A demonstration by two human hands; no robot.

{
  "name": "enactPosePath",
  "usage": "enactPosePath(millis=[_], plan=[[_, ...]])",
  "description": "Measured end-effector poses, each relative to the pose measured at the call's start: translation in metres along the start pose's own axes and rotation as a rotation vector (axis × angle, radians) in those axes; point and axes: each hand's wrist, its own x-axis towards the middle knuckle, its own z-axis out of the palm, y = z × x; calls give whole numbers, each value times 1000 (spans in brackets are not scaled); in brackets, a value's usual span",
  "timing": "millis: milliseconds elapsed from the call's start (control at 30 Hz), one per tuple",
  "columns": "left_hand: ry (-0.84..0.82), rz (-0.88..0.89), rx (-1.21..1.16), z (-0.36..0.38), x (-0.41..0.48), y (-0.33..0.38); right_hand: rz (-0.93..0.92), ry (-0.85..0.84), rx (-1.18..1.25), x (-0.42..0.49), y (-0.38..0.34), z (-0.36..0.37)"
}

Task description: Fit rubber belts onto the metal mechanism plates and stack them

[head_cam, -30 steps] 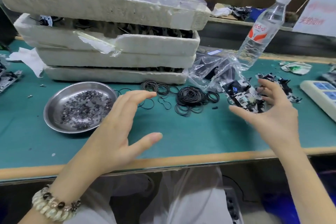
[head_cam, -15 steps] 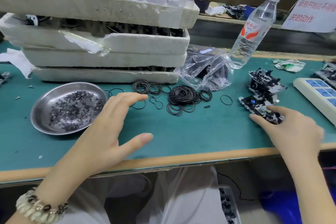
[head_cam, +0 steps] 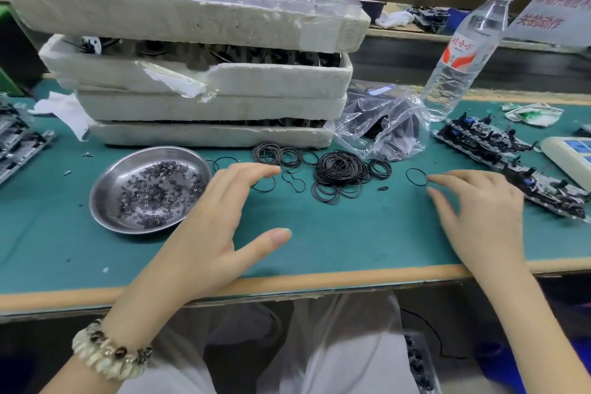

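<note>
Left hand: the left hand lies low over the green bench mat at 8 o'clock of the view, fingers straight and spread, thumb out towards 3 o'clock, nothing in its grasp. Its index fingertip sits over a loose belt at the near edge of the scatter; whether it presses down cannot be told.
Right hand: the right hand is at 4 o'clock, palm down, fingers relaxed and slightly bent, gripping nothing. Its index tip is just beside a single belt that lies alone on the mat.
Rubber belts: a dense pile of black rubber belts lies just past 12 o'clock from the view's centre, between the two hands and beyond them, with smaller rings trailing off towards 9 o'clock.
Mechanism plates: the metal mechanism plates lie in a row on the mat at 3 o'clock, just beside the right hand and not touched by it.
Dish: a steel dish of small dark washers sits at 9 o'clock, touching the left hand's outer edge in the view.
Foam trays: a stack of white foam trays stands at 11 o'clock behind the belts.
Bag: a crumpled clear plastic bag lies at 1 o'clock of the pile.
Bottle: a water bottle stands at 2 o'clock, behind the bag.
Power strip: a white power strip lies at the 3 o'clock edge, beyond the plates.
Wrist: a beaded bracelet circles the left wrist at 7 o'clock.
</note>
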Motion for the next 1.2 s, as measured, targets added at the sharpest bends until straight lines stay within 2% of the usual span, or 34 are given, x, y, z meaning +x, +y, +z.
enactPosePath(millis=[267,367,467,567,733,867,967,1100,1200], plan=[[0,-2,-10,-1,0,1,-240,60,-322,20,-14,16],[9,6,2,-2,0,1,-213,92,-332,18,-26,16],[25,15,3,-2,0,2,-106,56,-194,14,-44,11],[54,42,49,-7,0,3,-27,-12,134,10,-73,0],[229,182,607,-50,-3,-17,-156,-99,525,-5,-130,-13],[324,62,1147,-106,-18,-54,-214,-186,704,-19,-168,-12],[116,-110,1457,-136,-28,-75,-238,-236,759,-26,-191,-7],[-127,-223,1679,-151,-32,-98,-264,-269,790,-28,-207,-5],[-234,-414,1758,-159,-31,-110,-271,-279,785,-29,-207,-3]])
